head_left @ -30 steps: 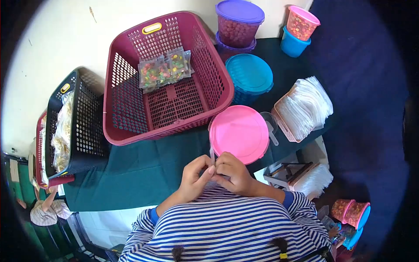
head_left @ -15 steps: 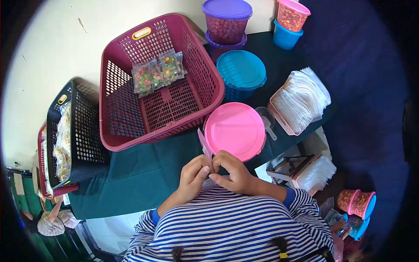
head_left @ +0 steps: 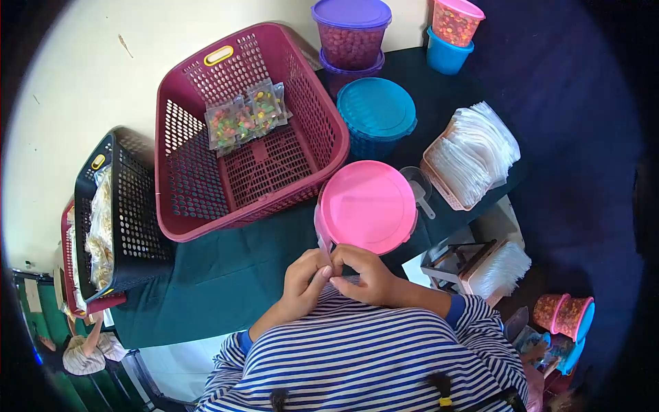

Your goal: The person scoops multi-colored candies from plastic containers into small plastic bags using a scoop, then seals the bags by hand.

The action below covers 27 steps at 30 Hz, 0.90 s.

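My left hand (head_left: 304,281) and my right hand (head_left: 364,276) meet in front of my chest, fingers pinched together. Between them they grip a small clear plastic bag (head_left: 322,230), seen almost edge-on, its lower end hidden by my fingers. Just beyond the hands sits a round tub with a pink lid (head_left: 368,206). A clear scoop (head_left: 419,189) lies at its right. Farther left, a maroon basket (head_left: 250,222) holds several clear packets of colourful sweets (head_left: 247,117). A stack of white plastic bags (head_left: 473,154) fills a small pink basket to the right.
Behind the pink lid stand a blue-lidded tub (head_left: 376,110) and stacked purple tubs (head_left: 351,34). A black basket (head_left: 141,213) of packets is at left. Below the table's right edge are more plastic bags (head_left: 504,271). Other people's arms show at both lower sides.
The view has shifted slightly. The plastic bag stays in both hands, standing a little more upright beside the pink lid. The packets in the basket have not moved.
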Each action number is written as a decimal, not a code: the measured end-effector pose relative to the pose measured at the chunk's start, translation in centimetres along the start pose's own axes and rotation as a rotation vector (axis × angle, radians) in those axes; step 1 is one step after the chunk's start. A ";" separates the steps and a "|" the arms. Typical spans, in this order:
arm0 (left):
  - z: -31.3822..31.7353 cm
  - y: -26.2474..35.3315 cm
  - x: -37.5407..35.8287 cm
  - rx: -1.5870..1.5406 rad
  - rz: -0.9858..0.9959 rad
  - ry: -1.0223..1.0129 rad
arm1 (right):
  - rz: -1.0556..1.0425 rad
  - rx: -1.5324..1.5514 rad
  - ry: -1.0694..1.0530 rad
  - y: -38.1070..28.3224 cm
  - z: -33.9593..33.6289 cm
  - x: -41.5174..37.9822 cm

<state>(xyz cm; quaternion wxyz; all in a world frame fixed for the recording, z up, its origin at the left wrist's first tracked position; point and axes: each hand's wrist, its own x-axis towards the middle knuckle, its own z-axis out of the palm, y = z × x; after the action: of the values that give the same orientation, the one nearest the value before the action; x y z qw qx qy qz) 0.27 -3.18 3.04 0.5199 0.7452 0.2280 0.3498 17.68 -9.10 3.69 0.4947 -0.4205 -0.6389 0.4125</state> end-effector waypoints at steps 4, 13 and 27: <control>0.1 0.2 0.4 0.052 0.059 0.018 | 0.091 -0.076 0.026 -0.3 0.2 0.1; 0.9 2.1 1.4 0.679 0.087 -0.038 | -0.005 -0.395 -0.002 2.3 0.5 -0.8; -0.9 1.7 1.3 0.825 0.195 0.165 | 0.142 -0.456 0.275 -0.1 -1.2 -0.3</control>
<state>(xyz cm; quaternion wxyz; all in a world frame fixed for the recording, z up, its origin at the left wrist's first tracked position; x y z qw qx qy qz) 0.37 -2.27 5.16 0.1230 0.8781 0.3182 0.3354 18.86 -9.31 3.88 0.4391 -0.6168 -0.6111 0.2308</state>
